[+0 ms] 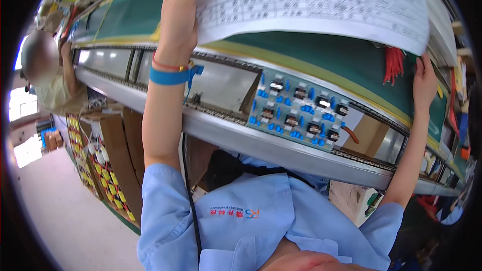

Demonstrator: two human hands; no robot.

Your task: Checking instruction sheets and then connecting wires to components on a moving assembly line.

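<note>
One printed sheet (pixel 311 5): left hand (pixel 187 7) grips its left edge; right hand (pixel 426 81) meets its right corner, grip unclear. One circuit board (pixel 299 113), on rails (pixel 226 129).

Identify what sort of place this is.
Probably an electronics assembly workshop: a pale green rectangular circuit board studded with blue components lies across a silver metal conveyor, and the person wears a corded blue wristband.
</note>
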